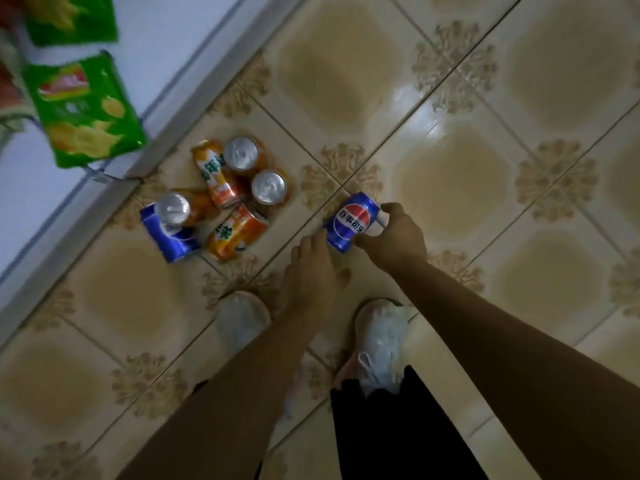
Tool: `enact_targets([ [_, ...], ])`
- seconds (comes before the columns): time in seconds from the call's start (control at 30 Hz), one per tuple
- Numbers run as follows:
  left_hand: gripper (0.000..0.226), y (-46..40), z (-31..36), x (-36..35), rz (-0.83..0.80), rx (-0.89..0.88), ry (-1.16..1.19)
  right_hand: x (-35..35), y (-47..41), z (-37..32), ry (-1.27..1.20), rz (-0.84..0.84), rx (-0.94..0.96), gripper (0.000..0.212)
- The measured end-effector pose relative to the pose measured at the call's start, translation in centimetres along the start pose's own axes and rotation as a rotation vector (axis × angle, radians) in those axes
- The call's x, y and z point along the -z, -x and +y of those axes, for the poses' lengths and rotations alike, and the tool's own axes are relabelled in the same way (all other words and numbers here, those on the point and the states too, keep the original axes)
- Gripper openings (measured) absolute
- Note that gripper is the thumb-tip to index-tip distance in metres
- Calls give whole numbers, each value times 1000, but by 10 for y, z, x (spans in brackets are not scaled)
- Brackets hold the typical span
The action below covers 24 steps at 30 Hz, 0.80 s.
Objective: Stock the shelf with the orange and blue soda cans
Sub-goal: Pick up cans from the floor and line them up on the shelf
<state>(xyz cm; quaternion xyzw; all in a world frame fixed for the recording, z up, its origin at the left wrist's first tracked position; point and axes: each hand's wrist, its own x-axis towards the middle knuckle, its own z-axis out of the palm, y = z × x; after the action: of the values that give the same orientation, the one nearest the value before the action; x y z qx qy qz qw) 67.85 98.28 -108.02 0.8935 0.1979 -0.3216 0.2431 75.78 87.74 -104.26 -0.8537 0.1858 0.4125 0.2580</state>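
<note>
A blue soda can lies on its side on the tiled floor, and my right hand grips its right end with thumb and fingers curled round it. My left hand hovers just left of and below that can, fingers relaxed, holding nothing. To the left sits a cluster of cans: three orange cans stand upright, two orange cans lie on their sides, and a second blue can lies at the cluster's left edge.
A white shelf runs along the upper left, with its edge just above the floor. Green chip bags lie on it. My two shoes stand on the floor tiles below the hands.
</note>
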Motion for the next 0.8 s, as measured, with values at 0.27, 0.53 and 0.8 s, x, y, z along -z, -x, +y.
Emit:
enact_targets([
  [0.27, 69, -59, -2, -56, 79, 137, 322, -55, -76, 11, -484, 136, -168, 60],
  [0.53, 56, 24, 23, 23, 184, 112, 345, 0, 6, -27, -659, 176, -263, 34],
  [0.8, 60, 210, 82, 223, 256, -56, 415, 124, 249, -108, -842, 336, -174, 32],
])
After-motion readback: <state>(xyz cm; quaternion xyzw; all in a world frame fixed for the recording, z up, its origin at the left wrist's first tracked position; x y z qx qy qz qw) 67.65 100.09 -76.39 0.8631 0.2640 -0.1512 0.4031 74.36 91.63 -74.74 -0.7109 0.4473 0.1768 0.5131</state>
